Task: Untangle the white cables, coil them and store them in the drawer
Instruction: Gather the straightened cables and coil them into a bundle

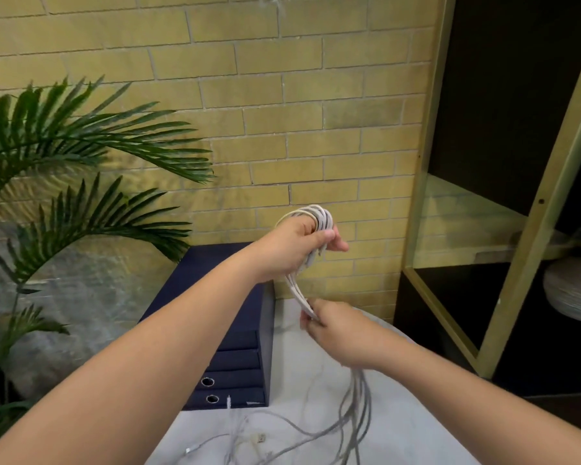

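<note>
Head view, looking down past both bare forearms. The left hand (292,246) is raised in front of a yellow-tan brick wall (282,95). Its fingers (327,235) are closed around a small coil (320,218) of thin white cables, the loops wrapped over the hand and bunched together.

From the coil a short taut run of cable drops to the right hand (339,333), just below. That hand's fingers pinch the strands where they enter it.

Past the right hand, the loose white cables (358,414) hang in slack curves and spread in a tangle across the pale marble-look desk (302,364). A small plug end (259,437) lies among them.

A dark navy drawer unit (239,357) stands on the desk against the wall, its round-pull drawers looking closed.

To the left is a green palm plant (81,146). To the right is a gold-framed shelf (530,229) holding a white ribbed vase (574,293).

The cables look light, limp and smooth, likely to spring out of their loops if the grip loosens. I judge the safest hold is across the whole bundle of loops, with the other hand feeding near the coil, not far down the tangle, where the plug could snag.
</note>
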Demonstrator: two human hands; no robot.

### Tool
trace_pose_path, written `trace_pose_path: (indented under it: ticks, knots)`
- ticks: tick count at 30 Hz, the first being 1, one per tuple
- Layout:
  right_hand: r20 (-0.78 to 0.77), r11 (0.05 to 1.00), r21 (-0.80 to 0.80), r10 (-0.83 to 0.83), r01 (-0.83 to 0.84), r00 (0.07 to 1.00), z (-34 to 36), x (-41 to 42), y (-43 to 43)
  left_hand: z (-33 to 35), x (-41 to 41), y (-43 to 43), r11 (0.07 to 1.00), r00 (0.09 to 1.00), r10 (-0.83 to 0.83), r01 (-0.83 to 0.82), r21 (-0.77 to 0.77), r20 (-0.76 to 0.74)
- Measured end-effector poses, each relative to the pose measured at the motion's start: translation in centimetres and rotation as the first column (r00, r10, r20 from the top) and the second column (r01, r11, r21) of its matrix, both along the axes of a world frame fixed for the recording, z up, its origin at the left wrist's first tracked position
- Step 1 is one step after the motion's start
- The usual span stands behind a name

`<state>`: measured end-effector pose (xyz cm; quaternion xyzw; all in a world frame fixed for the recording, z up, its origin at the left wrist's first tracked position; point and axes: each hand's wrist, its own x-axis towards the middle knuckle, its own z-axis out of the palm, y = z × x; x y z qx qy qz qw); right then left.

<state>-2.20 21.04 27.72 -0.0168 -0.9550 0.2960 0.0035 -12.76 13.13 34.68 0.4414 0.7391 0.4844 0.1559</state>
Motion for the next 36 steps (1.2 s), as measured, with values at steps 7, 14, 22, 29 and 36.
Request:
trace_pose_path:
  ticks: [7, 14, 22, 29, 36]
  knots:
    - [-0.019, 0.968, 0.226, 0.113, -0.105, 0.993, 4.3, 0.6, 2.0, -2.2, 0.1, -1.2, 0.958, 0.97, 0.062, -0.124, -0.257, -0.236]
    - [-0.2, 0.979, 0.2, 0.082, -0.041, 0.976, 6.2, 0.1, 3.6, -3.3, 0.5, -2.3, 0.942, 0.999, 0.006, -0.021, -0.334, -0.047]
    - [-0.116, 0.973, 0.13, 0.204, -0.189, 0.972, 6.9, -0.4, 5.4, -3.7, 0.9, -4.3, 0.966, 0.893, -0.053, 0.158, -0.203, 0.447]
    - [-0.217, 0.967, 0.135, 0.24, -0.214, 0.946, 6.8, -0.5, 5.6, -3.2, 1.0, -5.2, 0.964, 0.905, -0.083, 0.179, -0.198, 0.417]
    - [-0.188, 0.957, 0.107, 0.286, -0.27, 0.94, 8.1, 0.4, 4.4, -4.5, 0.5, -4.3, 0.975, 0.861, 0.181, -0.221, 0.029, 0.476]
